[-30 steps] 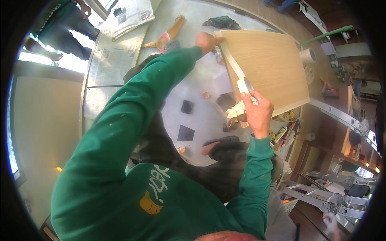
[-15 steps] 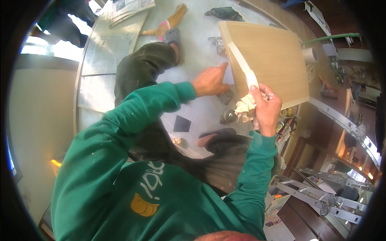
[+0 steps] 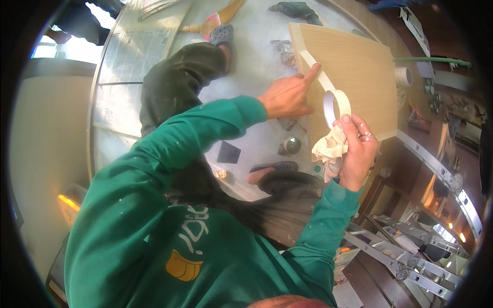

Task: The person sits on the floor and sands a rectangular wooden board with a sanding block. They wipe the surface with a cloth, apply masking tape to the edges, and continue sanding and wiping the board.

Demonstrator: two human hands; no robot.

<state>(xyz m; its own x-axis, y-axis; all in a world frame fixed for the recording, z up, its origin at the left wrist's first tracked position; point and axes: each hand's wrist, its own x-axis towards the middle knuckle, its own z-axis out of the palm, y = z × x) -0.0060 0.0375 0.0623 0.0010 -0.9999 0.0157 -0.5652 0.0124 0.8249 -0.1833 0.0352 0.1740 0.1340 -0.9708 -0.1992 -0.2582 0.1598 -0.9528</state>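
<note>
A roll of cream masking tape (image 3: 343, 102) is pinched by the thumb and fingers of my right hand (image 3: 358, 154). That hand also holds a crumpled wad of cream tape or paper (image 3: 330, 146). From the roll a tape strip (image 3: 326, 81) runs along the left edge of a light wooden panel (image 3: 354, 61). My left hand (image 3: 288, 96) has its index finger stretched out onto the strip, thumb apart, holding nothing. I cannot tell how firmly the strip is stuck down.
Beyond my foot lies a straw brush (image 3: 221, 13). A dark square piece (image 3: 228, 152) and a round dark glossy object (image 3: 292, 145) rest on the pale floor covering. To the right are a metal ladder (image 3: 441, 169) and a white bucket-like cylinder (image 3: 404, 76).
My left hand has moved right and onto the tape. My right hand has shifted right and slightly down, and the roll's ring now shows face-on.
</note>
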